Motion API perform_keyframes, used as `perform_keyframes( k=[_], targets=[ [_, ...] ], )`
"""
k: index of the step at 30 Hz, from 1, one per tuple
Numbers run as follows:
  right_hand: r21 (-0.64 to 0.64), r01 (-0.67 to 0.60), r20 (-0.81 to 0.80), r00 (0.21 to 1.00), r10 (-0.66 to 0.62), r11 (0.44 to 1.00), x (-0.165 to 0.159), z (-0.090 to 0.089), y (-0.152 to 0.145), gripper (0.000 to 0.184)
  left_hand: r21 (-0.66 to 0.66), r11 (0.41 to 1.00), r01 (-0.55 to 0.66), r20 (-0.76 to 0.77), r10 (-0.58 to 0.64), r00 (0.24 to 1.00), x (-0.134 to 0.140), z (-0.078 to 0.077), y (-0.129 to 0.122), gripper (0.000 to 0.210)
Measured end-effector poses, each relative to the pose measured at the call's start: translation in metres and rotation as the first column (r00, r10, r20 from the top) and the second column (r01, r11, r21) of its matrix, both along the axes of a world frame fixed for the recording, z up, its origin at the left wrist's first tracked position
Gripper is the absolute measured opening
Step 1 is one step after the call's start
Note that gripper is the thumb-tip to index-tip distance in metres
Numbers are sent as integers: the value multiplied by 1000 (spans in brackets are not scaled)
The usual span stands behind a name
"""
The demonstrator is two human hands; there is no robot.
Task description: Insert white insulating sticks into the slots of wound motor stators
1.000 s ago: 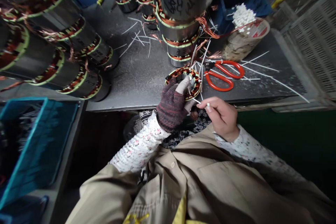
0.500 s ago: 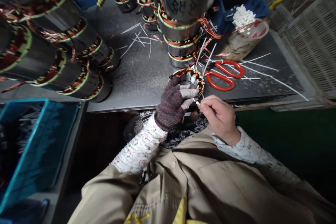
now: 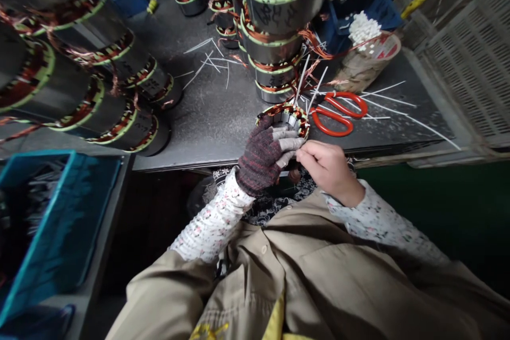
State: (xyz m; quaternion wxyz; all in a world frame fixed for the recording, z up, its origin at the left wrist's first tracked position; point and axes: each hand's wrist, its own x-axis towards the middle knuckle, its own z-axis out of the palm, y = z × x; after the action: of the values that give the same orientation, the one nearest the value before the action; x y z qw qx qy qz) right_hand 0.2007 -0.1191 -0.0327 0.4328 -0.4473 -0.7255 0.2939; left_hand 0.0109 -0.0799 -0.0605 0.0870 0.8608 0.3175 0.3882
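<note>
A small motor stator (image 3: 292, 117), ringed with copper windings and yellow-green insulation, lies at the table's near edge. My left hand (image 3: 265, 151), in a dark knitted glove with pale fingertips, is wrapped over its near side and grips it. Bare and pinched closed, my right hand (image 3: 326, 166) meets the left fingertips at the stator's near right rim. Whatever sits in that pinch is hidden now. White thin tubes (image 3: 314, 93) stick up beside the stator's far rim. Red-handled scissors (image 3: 332, 121) lie just to the right.
Tall stacks of wound stators stand behind (image 3: 274, 16) and at left (image 3: 75, 95). A taped cup (image 3: 368, 64) with small white pieces stands at right, near a blue bin (image 3: 384, 8). Loose white tubes (image 3: 211, 58) lie on the table (image 3: 199, 117). A teal crate (image 3: 93, 196) sits lower left.
My right hand has moved slightly left and up, up against the left fingertips. The small white piece seen at its fingertips before is now covered. My left hand stays on the stator.
</note>
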Motion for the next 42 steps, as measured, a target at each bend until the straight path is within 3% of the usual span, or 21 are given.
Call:
perform_keyframes(
  k=[3, 5, 8, 12, 15, 17, 20, 23, 26, 28, 30, 32, 34, 35, 37, 40, 42],
  targets=[
    [-109, -73, -191, 980, 51, 991, 13, 15, -8, 31, -15, 998, -54, 45, 55, 997, 5, 3, -5, 21],
    [-110, -97, -323, 945, 56, 989, 19, 18, -8, 26, -55, 995, -87, 109, 93, 990, 6, 4, -10, 19],
    [-95, -217, -459, 876, 151, 972, 19, 12, -4, 27, -72, 994, -87, 171, 98, 980, 3, 5, -14, 25],
    [-225, -407, -593, 778, 207, 885, 14, 0, -13, 34, 60, 994, -90, 34, 88, 996, -2, 8, -13, 15],
    [-318, -338, -601, 794, 87, 886, 23, 4, -24, 36, 123, 988, -98, -57, 105, 993, 1, 13, -11, 10],
    [-303, -289, -637, 770, 33, 908, 26, 12, -19, 40, 137, 987, -90, -51, 98, 994, 5, 14, -10, 13],
    [-214, -219, -704, 710, 5, 952, 9, 20, 10, 39, 95, 991, -93, -24, 96, 995, 10, 9, -9, 16],
    [-153, -129, -728, 685, -24, 980, -25, 15, 41, 37, 38, 992, -119, -94, 122, 988, 8, 4, -6, 21],
    [-36, -44, -570, 822, 16, 998, -32, 3, 50, 35, 21, 993, -117, -125, 119, 985, 0, 4, -4, 21],
    [158, 75, -334, 942, -18, 985, -9, -3, 51, 33, 0, 995, -96, -81, 95, 992, -4, 7, -6, 20],
    [310, 150, -18, 988, -152, 939, 27, -8, 56, 31, -28, 994, -104, -58, 103, 993, -5, 10, -9, 30],
    [261, 155, 385, 889, -250, 953, 59, -9, 70, 19, -20, 986, -164, -135, 159, 978, -1, 14, -12, 48],
    [126, 151, 724, 662, -195, 980, 76, -7, 89, 10, 29, 977, -210, -286, 209, 935, 4, 17, -13, 56],
    [73, 150, 818, 556, -145, 986, 79, -6, 97, 21, 52, 975, -217, -361, 221, 906, 7, 18, -12, 54],
    [25, 143, 894, 439, -86, 989, 76, -3, 111, 43, 69, 974, -215, -475, 222, 852, 9, 22, -10, 44],
    [29, 151, 913, 398, -88, 988, 70, 3, 115, 66, 74, 975, -211, -536, 217, 816, 4, 25, -8, 41],
    [25, 183, 916, 388, -96, 983, 74, 4, 106, 70, 92, 980, -175, -523, 197, 829, -5, 25, -6, 41]
  ],
)
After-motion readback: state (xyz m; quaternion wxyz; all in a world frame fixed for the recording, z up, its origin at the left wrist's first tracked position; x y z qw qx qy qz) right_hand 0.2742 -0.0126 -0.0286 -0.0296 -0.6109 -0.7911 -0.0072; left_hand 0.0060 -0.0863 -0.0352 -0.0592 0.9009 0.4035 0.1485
